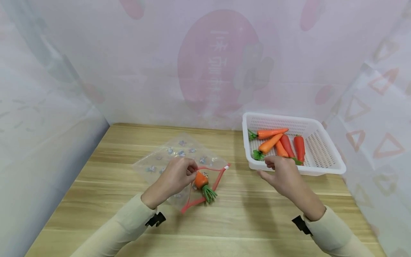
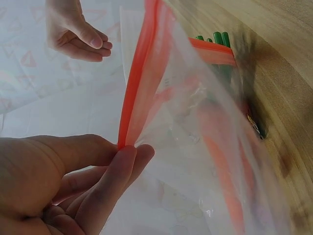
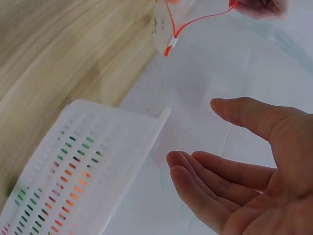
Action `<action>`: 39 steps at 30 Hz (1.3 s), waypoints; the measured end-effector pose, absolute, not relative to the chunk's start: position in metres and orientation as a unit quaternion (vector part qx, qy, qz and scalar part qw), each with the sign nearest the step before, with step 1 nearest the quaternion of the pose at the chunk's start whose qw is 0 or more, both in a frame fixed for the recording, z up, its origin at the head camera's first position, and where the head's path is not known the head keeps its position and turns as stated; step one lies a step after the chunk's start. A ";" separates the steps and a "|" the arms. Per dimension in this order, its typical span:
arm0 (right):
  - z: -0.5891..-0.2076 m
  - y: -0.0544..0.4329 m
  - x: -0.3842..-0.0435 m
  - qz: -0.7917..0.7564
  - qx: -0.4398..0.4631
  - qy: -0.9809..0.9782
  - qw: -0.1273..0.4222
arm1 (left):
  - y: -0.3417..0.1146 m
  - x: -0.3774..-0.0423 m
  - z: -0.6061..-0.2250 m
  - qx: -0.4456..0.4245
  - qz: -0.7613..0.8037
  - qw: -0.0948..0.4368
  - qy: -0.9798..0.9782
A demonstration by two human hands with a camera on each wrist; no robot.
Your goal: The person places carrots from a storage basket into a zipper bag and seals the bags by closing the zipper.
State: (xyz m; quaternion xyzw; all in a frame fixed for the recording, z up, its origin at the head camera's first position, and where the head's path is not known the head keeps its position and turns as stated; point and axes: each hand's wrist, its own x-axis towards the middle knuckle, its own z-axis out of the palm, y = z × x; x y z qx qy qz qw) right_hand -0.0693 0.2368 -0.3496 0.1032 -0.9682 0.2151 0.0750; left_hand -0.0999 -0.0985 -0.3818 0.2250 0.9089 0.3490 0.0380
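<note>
My left hand [image 1: 178, 175] pinches the red-edged mouth of a clear zip bag [image 1: 170, 151] between thumb and fingers. In the left wrist view the red zip strip [image 2: 139, 78] rises from the fingertips and the mouth gapes. A carrot [image 1: 201, 180] lies in the bag's mouth, its green stalks [image 1: 209, 193] poking out past the strip. My right hand [image 1: 282, 175] hovers by the near rim of a white basket [image 1: 324, 157], thumb and fingers apart, holding nothing. Inside the basket are several carrots [image 1: 271, 143], orange and red, some with green tops.
The wooden table [image 1: 224, 228] runs up to a pale printed cloth [image 1: 144, 71] at the back and sides. A small white slider [image 1: 227, 167] sits at the bag's right corner. The basket stands at the back right, close to the side cloth.
</note>
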 end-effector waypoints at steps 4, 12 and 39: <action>-0.344 0.243 -0.071 0.213 0.106 -0.968 0.080 | -0.099 -0.099 -0.382 0.228 0.347 0.033 0.909; -0.334 0.260 -0.078 0.182 0.111 -0.972 0.095 | -0.099 -0.099 -0.381 0.228 0.345 0.031 0.910; -0.348 0.320 -0.140 0.181 0.049 -0.982 -0.001 | -0.100 -0.101 -0.383 0.230 0.350 0.032 0.907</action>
